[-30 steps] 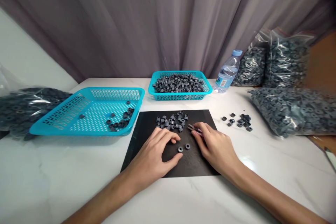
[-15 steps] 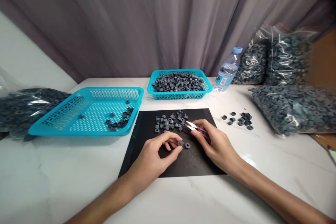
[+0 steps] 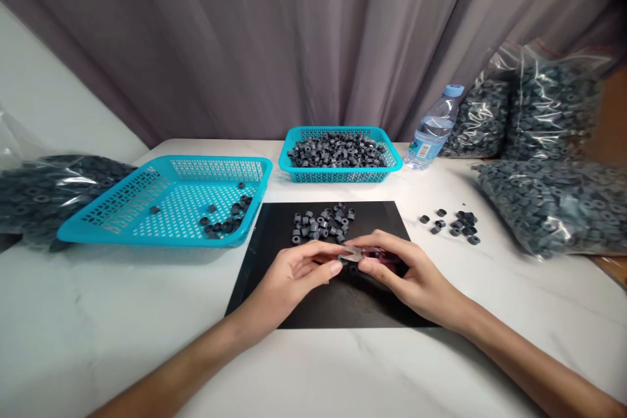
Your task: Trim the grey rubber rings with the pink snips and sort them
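Note:
Both hands meet over a black mat [image 3: 304, 304] on the white table. My left hand [image 3: 294, 274] pinches a small grey ring [image 3: 343, 260] between thumb and fingertips. My right hand [image 3: 406, 271] is closed around small pink-handled snips [image 3: 367, 252], whose metal tip touches the ring. Just beyond the fingers lies a loose pile of grey rings [image 3: 322, 225] on the mat.
A turquoise basket [image 3: 122, 206] with a few rings sits at left; a fuller basket [image 3: 340, 173] stands behind the mat. A small heap of rings [image 3: 455, 223] lies to the right. A water bottle [image 3: 434, 127] and clear bags of rings [image 3: 553, 202] fill the right; another bag [image 3: 44, 189] sits far left.
My left hand picked a ring up off the mat and raised it. My right hand brought the snips over until their tip met the ring.

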`<state>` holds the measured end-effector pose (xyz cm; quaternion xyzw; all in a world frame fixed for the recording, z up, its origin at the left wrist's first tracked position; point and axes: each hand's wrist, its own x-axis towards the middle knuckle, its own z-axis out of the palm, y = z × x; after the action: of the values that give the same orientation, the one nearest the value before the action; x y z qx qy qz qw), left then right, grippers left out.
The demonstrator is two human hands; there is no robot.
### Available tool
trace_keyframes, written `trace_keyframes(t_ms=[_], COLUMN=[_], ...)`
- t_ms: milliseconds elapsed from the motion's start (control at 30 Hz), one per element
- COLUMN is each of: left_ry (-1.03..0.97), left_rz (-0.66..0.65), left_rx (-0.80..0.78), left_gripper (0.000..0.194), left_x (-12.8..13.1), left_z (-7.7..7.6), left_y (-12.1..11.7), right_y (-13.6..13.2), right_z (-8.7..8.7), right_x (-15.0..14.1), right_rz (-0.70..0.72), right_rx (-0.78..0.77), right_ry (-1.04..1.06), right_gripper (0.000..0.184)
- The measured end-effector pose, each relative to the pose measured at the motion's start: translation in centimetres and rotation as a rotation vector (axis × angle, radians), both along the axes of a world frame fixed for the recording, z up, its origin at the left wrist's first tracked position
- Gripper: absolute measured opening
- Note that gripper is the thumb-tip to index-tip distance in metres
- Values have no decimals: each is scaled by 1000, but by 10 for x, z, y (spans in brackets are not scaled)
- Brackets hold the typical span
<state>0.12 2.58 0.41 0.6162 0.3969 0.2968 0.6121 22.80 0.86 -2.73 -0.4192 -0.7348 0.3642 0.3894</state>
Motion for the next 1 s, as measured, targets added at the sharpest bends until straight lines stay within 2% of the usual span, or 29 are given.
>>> trace_keyframes(t_ms=[233, 467, 567, 833, 1000], left_ry=[24, -84, -92, -100, -115], left_rz=[6, 0, -5, -15, 1], left_rx=[-2, -104, -85, 46, 24], left_gripper=[26, 26, 24, 23, 24], left_x=[-3, 0, 1, 0, 0], left_z=[3, -2, -4, -5, -5], left_y=[0, -2, -2, -2, -4], right_y=[-3, -2, -3, -6, -6], right_z=[-1, 1, 1, -1, -9], right_x=[1, 0, 0, -2, -2], right_rz=[-56, -90, -82, -107, -94], right_rx=[-10, 11, 33, 248, 483], right_ry=[-10, 7, -6, -27, -16], right_gripper=[28, 27, 26, 21, 35])
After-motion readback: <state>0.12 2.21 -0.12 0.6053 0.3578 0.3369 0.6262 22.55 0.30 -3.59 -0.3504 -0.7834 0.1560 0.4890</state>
